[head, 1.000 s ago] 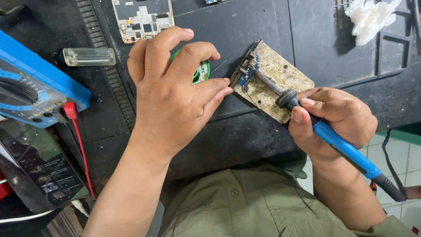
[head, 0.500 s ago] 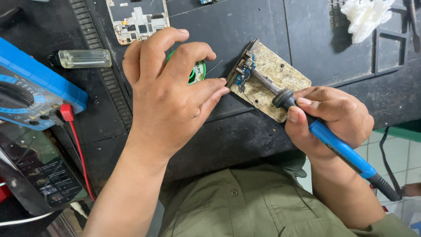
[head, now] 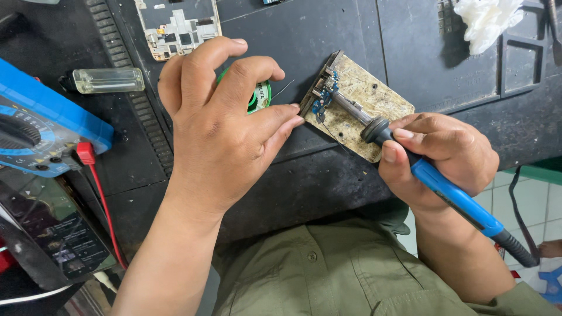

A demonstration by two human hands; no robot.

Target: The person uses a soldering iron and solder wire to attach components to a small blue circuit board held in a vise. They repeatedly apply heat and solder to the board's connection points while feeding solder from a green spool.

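Dark work mat (head: 328,35) over a black bench, its near edge running just above my olive shirt (head: 328,275); tiled floor (head: 544,205) shows past the right corner. I list what I see from left to right. Blue meter (head: 41,131) at the left edge, a red lead (head: 96,187) plugged into it and trailing down; below it a dark phone (head: 55,243) overhanging the bench front. Clear tube (head: 108,80) lying flat above the meter, apart from it. Stripped phone frame (head: 178,23) at the top edge. My left hand (head: 222,126) arches over a green spool (head: 260,96), fingers curved and loosely spread, thumb and forefinger closing near the spool's rim; whether they pinch the wire I cannot tell, though a thin strand pokes out toward the right. Middle fingertip rests just beside the left edge of the block (head: 366,102), a chipboard slab lying tilted near the mat's front edge. A small blue board (head: 325,96) sits on the block's left end. My right hand (head: 442,155) wraps the iron (head: 421,172), fingers pressed together round the blue grip, thumb on the black collar; the tip lies across the block and meets the blue board. The iron's cord (head: 521,234) hangs off the bench to the right. White rag (head: 486,20) at the top right, well apart. Open mat lies between frame and rag, above the block.
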